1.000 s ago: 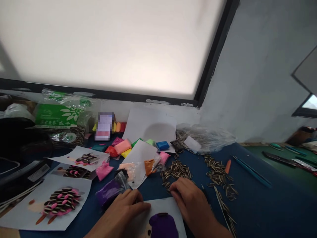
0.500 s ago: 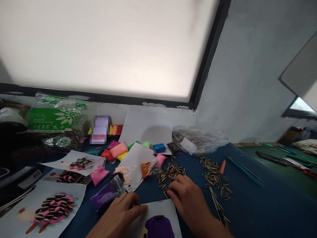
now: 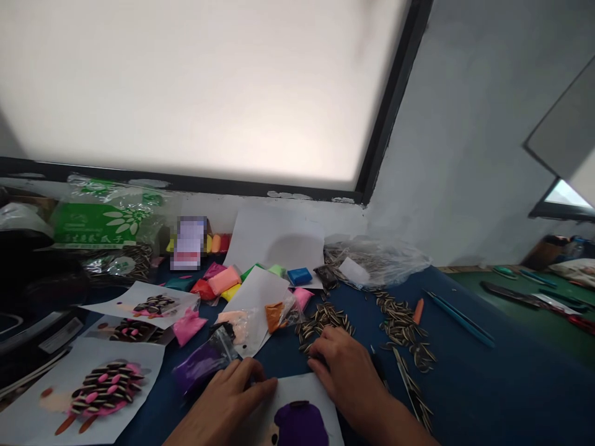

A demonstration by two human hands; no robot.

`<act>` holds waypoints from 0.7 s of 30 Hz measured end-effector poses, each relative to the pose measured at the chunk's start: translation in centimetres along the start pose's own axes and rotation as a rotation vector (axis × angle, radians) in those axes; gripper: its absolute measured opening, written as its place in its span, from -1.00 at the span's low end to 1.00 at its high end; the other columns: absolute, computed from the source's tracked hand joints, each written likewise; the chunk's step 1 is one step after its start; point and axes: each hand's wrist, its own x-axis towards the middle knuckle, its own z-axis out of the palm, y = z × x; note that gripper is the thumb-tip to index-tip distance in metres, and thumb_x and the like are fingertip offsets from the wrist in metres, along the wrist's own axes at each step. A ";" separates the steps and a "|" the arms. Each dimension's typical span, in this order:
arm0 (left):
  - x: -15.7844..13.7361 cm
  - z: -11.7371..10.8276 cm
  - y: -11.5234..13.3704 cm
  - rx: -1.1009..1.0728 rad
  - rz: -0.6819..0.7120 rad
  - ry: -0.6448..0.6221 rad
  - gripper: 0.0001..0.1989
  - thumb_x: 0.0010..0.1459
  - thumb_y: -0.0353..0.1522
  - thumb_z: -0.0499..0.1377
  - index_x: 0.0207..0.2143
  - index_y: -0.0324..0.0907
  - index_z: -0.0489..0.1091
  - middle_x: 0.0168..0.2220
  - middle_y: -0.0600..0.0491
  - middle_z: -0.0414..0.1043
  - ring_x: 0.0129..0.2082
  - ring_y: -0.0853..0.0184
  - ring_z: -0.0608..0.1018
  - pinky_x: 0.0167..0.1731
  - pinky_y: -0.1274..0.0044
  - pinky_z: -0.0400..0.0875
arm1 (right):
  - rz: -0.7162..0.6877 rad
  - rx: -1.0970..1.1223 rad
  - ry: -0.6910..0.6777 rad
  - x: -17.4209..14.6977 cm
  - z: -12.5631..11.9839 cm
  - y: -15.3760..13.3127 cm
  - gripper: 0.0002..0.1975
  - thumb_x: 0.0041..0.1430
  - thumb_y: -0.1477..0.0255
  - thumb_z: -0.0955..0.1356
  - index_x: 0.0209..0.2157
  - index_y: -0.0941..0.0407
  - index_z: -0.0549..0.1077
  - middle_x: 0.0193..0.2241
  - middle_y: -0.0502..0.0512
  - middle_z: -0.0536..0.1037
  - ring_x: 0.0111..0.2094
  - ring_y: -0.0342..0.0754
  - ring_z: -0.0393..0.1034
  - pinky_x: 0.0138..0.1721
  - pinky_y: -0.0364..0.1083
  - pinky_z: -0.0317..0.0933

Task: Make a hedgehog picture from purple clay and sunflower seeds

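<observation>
My left hand (image 3: 227, 396) rests over the left edge of a white paper sheet (image 3: 297, 387), thumb stretched across it and fingers loosely bent. On that sheet is a flat purple clay shape (image 3: 301, 426) with one dark sunflower seed (image 3: 298, 404) at its top edge; its lower part is cut off by the frame. At the sheet's upper right corner, my right hand (image 3: 346, 371) is closed, thumb and index fingertips together beside a pile of sunflower seeds (image 3: 328, 322). Whatever is between those fingertips is too small to make out. A purple clay packet (image 3: 199, 368) lies beside my left hand.
Finished seed-and-clay hedgehog pictures (image 3: 106, 387) lie at left. Colourful clay packets (image 3: 223, 280) and a phone (image 3: 188, 241) sit behind. More seeds (image 3: 400, 322), tweezers (image 3: 409, 384), an orange stick (image 3: 419, 311) and a blue tool (image 3: 460, 319) are at right.
My right hand has shifted slightly left and down along the near side of the seed pile, uncovering a dark pen-like tool at its right. My left hand stays on the sheet.
</observation>
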 end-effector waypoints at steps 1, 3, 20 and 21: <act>0.0 0.2 -0.1 0.011 -0.004 0.001 -0.44 0.09 -0.25 0.37 0.16 0.00 0.41 -0.05 -0.05 0.45 -0.18 0.10 0.52 -0.15 0.36 0.40 | -0.009 -0.005 0.003 0.1 0.1 0.0 -0.88 0.18 0.65 0.44 -0.37 0.16 0.59 -0.30 0.13 0.55 -0.20 0.07 0.46 -0.20 -0.03 0.29; 0.0 0.6 -0.3 0.019 -0.007 0.002 -0.44 0.08 -0.25 0.37 0.16 0.01 0.42 -0.05 -0.05 0.45 -0.19 0.10 0.52 -0.16 0.36 0.40 | -0.028 -0.013 0.015 0.2 0.3 0.2 -0.85 0.19 0.67 0.42 -0.36 0.16 0.58 -0.28 0.14 0.54 -0.19 0.07 0.45 -0.20 -0.02 0.28; 0.0 -0.5 1.1 -0.068 -0.062 -0.013 -0.44 0.04 -0.25 0.36 0.13 0.02 0.45 -0.03 -0.05 0.46 -0.10 0.06 0.52 -0.12 0.35 0.40 | -0.065 0.097 0.083 0.2 -0.4 0.9 -0.71 0.25 0.73 0.36 -0.11 0.15 0.60 -0.20 0.11 0.61 -0.13 -0.02 0.50 -0.11 -0.11 0.32; 0.0 -0.5 1.0 -0.075 -0.060 -0.010 -0.45 0.07 -0.24 0.34 0.14 0.04 0.44 -0.02 -0.04 0.46 -0.10 0.07 0.52 -0.12 0.37 0.40 | -0.070 0.093 0.077 0.2 -0.5 1.0 -0.70 0.25 0.74 0.35 -0.11 0.15 0.60 -0.19 0.12 0.61 -0.13 -0.03 0.50 -0.11 -0.12 0.32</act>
